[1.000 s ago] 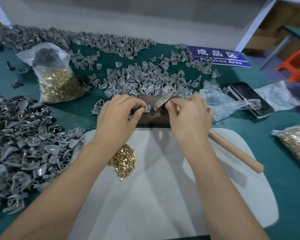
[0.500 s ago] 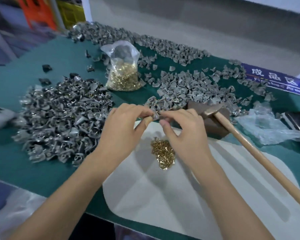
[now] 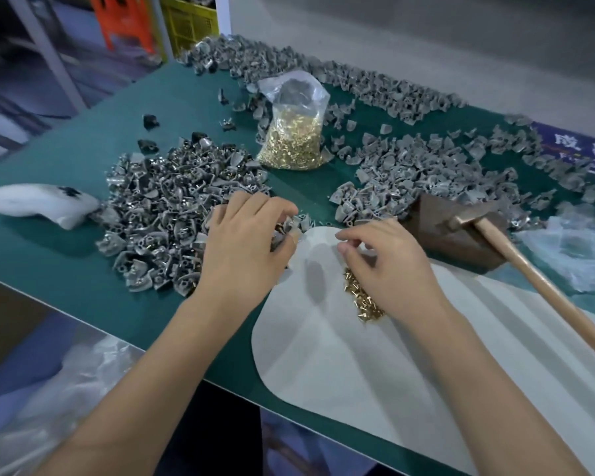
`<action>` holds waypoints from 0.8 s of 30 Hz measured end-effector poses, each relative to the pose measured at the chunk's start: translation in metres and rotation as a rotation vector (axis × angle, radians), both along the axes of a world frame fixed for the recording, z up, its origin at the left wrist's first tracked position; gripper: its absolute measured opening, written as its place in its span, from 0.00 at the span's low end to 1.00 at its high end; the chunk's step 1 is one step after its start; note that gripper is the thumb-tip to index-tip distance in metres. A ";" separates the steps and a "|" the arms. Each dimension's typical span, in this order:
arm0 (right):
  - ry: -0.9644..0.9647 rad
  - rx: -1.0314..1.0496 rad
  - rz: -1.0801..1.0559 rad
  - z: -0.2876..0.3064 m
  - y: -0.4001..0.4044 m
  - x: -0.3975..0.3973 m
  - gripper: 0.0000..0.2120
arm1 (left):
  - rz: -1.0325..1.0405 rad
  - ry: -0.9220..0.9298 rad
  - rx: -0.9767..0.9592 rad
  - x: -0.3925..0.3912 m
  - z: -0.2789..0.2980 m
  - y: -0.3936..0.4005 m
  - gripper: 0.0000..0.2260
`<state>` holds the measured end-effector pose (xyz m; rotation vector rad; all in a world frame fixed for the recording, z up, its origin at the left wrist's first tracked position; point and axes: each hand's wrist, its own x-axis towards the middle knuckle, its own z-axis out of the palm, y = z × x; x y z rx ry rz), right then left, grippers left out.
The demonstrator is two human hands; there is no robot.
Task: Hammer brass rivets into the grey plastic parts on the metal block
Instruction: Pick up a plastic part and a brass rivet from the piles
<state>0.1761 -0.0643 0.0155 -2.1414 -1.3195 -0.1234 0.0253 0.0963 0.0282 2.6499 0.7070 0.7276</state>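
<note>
On green surface (image 3: 83,269), riveted part (image 3: 291,225) was moved off metal block (image 3: 454,231), pinched by left hand (image 3: 244,242); right hand (image 3: 389,262) was curled empty over rivets (image 3: 361,300), next piece expected

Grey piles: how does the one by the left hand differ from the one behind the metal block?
The left pile shows brass rivets in its parts; the right pile looks plain grey. The left pile looks darker and heaped; the right pile is paler and spread out. Both lie on the green table.
</note>
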 end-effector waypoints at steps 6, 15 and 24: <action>0.118 -0.127 -0.014 0.010 -0.025 0.015 0.05 | -0.302 0.052 -0.116 0.017 0.000 -0.027 0.05; 0.235 -0.237 0.027 0.019 -0.037 0.024 0.10 | -0.332 0.274 -0.043 0.035 -0.001 -0.042 0.16; 0.318 -0.206 -0.040 0.017 -0.038 0.029 0.11 | -0.452 0.335 -0.133 0.005 -0.010 -0.064 0.50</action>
